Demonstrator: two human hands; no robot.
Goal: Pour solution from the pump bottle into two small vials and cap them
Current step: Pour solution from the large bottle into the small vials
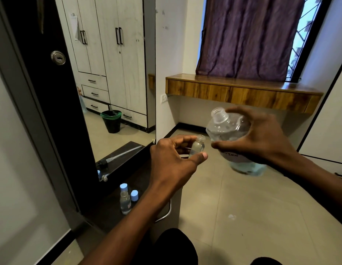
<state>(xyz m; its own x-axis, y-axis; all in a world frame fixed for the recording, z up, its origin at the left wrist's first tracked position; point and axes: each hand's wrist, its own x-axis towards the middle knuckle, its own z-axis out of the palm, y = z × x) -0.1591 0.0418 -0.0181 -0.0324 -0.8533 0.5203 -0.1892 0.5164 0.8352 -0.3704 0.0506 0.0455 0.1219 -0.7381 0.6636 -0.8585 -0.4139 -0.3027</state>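
In front of the tall mirror (116, 73), to its right and low down, the head view shows both your hands raised over a beige tiled floor.

Your left hand (174, 159) pinches a small clear vial (198, 145) between thumb and curled fingers. The vial is open, roughly upright, and seems to hold some pale liquid. Your right hand (262, 138), further right of the mirror, wraps spread, curled fingers round the shoulder of the pump bottle (228, 129). Its pump is off and its threaded mouth points up and to the left, above the vial and apart from it. Bluish solution sits at the blurred lower end.

The step in hand looks like filling this vial. The bottle's mouth is much wider than the vial's narrow neck, so bring its lip right to the vial's rim and tip slowly. The bottle is thin, clear, soft-looking plastic. Grip it lightly, as a squeeze would likely surge the liquid.

Below the mirror's foot, on a dark ledge (109, 217), a second vial (125, 202) stands open with clear liquid inside. Two blue caps (123, 186) wait just beside it.
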